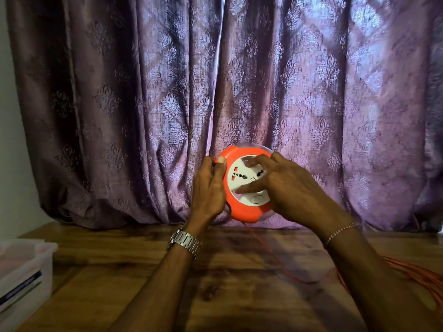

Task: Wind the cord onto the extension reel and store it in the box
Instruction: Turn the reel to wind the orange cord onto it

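Note:
A round orange extension reel (242,212) with a white socket face is held upright above the wooden table (119,271), in front of the curtain. My left hand (208,188) grips its left rim, thumb on the orange edge. My right hand (287,188) lies over the white face, fingers spread on the inner disc. A thin orange cord (271,255) hangs from the bottom of the reel and runs down to the right, where more cord (417,274) lies in loose loops on the table. A translucent plastic box (21,262) stands at the left edge.
A purple patterned curtain (143,104) hangs close behind the reel along the table's back edge. A pale wall (9,140) shows at the far left. The box holds something dark and flat.

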